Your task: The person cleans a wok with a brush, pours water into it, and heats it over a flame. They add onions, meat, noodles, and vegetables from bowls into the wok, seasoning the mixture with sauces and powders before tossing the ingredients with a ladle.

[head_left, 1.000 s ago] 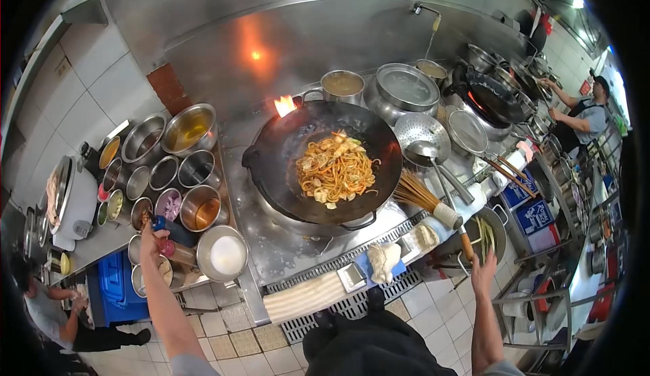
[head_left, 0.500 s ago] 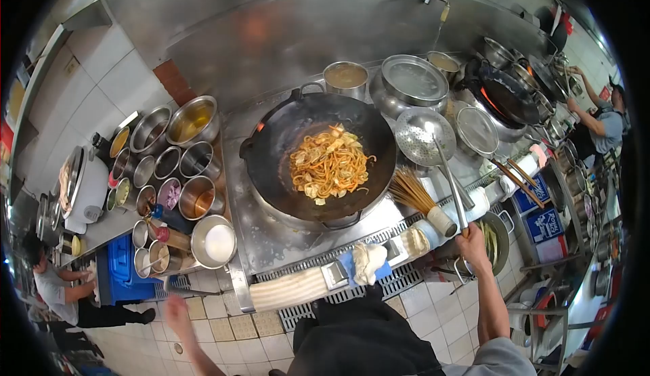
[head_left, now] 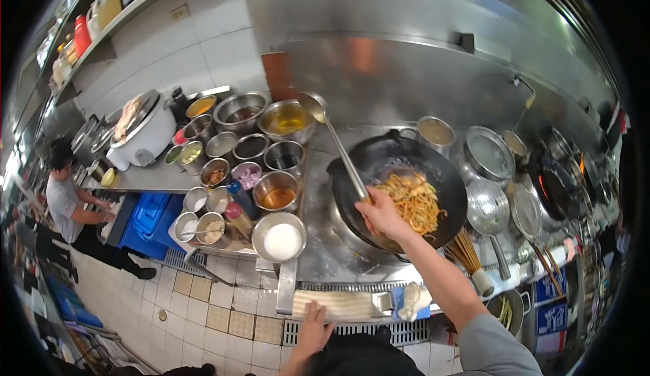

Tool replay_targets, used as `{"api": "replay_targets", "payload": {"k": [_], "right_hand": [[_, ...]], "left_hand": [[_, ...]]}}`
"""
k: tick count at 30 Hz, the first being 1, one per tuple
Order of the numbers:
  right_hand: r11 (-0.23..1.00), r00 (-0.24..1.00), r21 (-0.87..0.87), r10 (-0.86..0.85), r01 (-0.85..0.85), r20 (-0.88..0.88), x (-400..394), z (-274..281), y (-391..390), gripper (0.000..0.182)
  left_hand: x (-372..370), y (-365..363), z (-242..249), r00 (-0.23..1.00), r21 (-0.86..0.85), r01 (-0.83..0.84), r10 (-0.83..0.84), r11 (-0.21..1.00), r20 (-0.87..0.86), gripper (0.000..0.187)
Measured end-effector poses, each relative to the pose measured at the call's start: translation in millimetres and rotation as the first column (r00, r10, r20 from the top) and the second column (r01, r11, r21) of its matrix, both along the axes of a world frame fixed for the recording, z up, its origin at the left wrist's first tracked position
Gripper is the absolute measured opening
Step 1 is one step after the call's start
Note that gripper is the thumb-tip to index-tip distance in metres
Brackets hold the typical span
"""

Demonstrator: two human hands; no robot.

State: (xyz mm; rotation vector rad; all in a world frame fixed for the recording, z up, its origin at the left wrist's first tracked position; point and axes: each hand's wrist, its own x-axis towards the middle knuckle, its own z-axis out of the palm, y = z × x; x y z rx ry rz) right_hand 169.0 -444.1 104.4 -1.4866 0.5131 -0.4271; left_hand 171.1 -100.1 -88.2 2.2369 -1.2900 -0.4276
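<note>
My right hand [head_left: 384,213] is closed round the handle of a ladle [head_left: 343,151], held across the left side of the black wok [head_left: 450,166]. The ladle's bowl is raised beside the metal bowl of yellow oil [head_left: 290,122]. Cooked noodles [head_left: 412,203] with bits of vegetable lie in the wok, partly behind my hand. At the stove's front edge my left hand [head_left: 313,332] rests with its fingers stretched out on a folded towel [head_left: 345,303].
Left of the wok stand several seasoning pots, including a bowl of white powder [head_left: 280,240]. A perforated strainer [head_left: 487,206] and a bamboo brush [head_left: 467,254] lie to the right. A person [head_left: 68,203] works at the far left.
My view has swung left. My right hand has carried the ladle from beside the strainer across the wok to the seasoning pots. My left hand has come onto the towel.
</note>
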Motion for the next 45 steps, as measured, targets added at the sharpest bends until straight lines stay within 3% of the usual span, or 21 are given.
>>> {"api": "replay_targets", "payload": {"k": [2, 5, 9, 12, 13, 15, 17, 19, 21, 23, 25, 26, 28, 32, 33, 37, 40, 43, 45], "right_hand": [[0.990, 0.996, -0.142, -0.024, 0.012, -0.087, 64.6, 2.5, -9.8, 0.015], [0.986, 0.979, -0.161, -0.063, 0.031, -0.195, 143.5, -7.2, -26.8, 0.015], [0.999, 0.956, 0.034, -0.017, 0.028, -0.294, 194.3, -5.4, -36.6, 0.013], [0.965, 0.977, 0.221, -0.102, 0.142, -0.186, 196.9, -0.8, -19.3, 0.012], [0.915, 0.976, 0.351, -0.156, 0.202, -0.154, 198.7, -9.6, -17.5, 0.014], [0.748, 0.996, 0.660, -0.089, 0.070, -0.005, 189.1, -15.8, -21.9, 0.015], [0.517, 0.974, 0.844, -0.081, -0.141, 0.213, 161.1, -24.0, -29.1, 0.018], [0.284, 0.870, 0.858, -0.130, -0.428, 0.476, 117.8, -27.3, -23.5, 0.021], [0.247, 0.811, 0.822, -0.175, -0.513, 0.558, 56.4, -32.8, -6.6, 0.023], [0.334, 0.838, 0.840, -0.203, -0.427, 0.507, -17.4, -31.2, 23.3, 0.027], [0.408, 0.916, 0.891, -0.245, -0.200, 0.318, -96.7, -31.7, 50.7, 0.031], [0.578, 0.930, 0.811, -0.240, -0.092, 0.277, -133.5, -24.7, 65.4, 0.034], [0.619, 0.922, 0.732, -0.386, 0.285, -0.033, -199.4, -6.8, 96.9, 0.041], [0.780, 0.873, 0.400, -0.384, 0.481, -0.300, -285.8, 33.4, 135.4, 0.060], [0.773, 0.852, 0.377, -0.395, 0.511, -0.344, -300.6, 36.7, 142.9, 0.063], [0.737, 0.860, 0.450, -0.382, 0.504, -0.337, -339.0, 38.8, 163.9, 0.064], [0.668, 0.900, 0.606, -0.356, 0.433, -0.250, -336.0, 24.3, 165.1, 0.065], [0.412, 0.914, 0.896, -0.405, 0.164, 0.019, -329.6, -14.6, 150.4, 0.060], [0.271, 0.856, 0.962, -0.490, -0.033, 0.168, -322.6, -30.6, 136.7, 0.056]], "left_hand": [[3.4, 2.9, -8.5, 0.999, 0.004, 0.009, -0.009, 1.000, 0.036, 0.062], [0.4, 2.7, -22.9, 0.998, -0.024, -0.015, 0.016, 1.000, 0.068, 0.067], [0.6, 6.9, -28.2, 0.998, -0.081, -0.014, 0.018, 0.997, 0.055, 0.068], [2.9, 7.9, -27.2, 0.999, -0.089, 0.000, 0.004, 0.996, 0.041, 0.068], [3.8, 8.6, -26.8, 0.999, -0.089, -0.005, 0.010, 0.996, 0.053, 0.068], [1.8, 8.2, -22.8, 0.997, -0.087, 0.005, 0.002, 0.996, 0.073, 0.068], [1.2, 8.2, -16.5, 0.999, -0.062, 0.009, -0.006, 0.998, 0.054, 0.068], [4.8, 4.7, -11.3, 1.000, -0.037, 0.011, -0.011, 0.999, 0.022, 0.067], [4.6, 4.5, -9.8, 0.999, 0.003, 0.012, -0.012, 1.000, -0.035, 0.067], [5.8, 4.5, -7.1, 0.999, 0.003, 0.028, -0.028, 1.000, -0.042, 0.067], [5.1, 3.6, -4.4, 0.999, 0.017, 0.038, -0.037, 0.999, -0.039, 0.066], [5.4, 1.5, -2.3, 0.999, 0.024, 0.033, -0.032, 0.999, -0.041, 0.067], [2.4, 0.5, 0.0, 0.998, 0.048, 0.025, -0.023, 0.999, -0.051, 0.067], [1.7, -1.5, -6.5, 0.997, 0.024, 0.072, -0.073, 0.997, 0.025, 0.066], [1.6, -1.3, -5.1, 0.997, 0.017, 0.080, -0.080, 0.997, 0.019, 0.065], [-0.1, -3.4, 1.9, 0.995, 0.021, 0.097, -0.097, 0.995, -0.001, 0.064], [-1.9, -5.6, -1.3, 0.995, 0.056, 0.092, -0.093, 0.994, 0.022, 0.063], [-1.3, -8.3, 1.4, 0.995, 0.108, 0.092, -0.096, 0.990, 0.033, 0.063], [0.1, -7.4, 1.5, 0.993, 0.113, 0.104, -0.109, 0.988, 0.038, 0.064]]}}
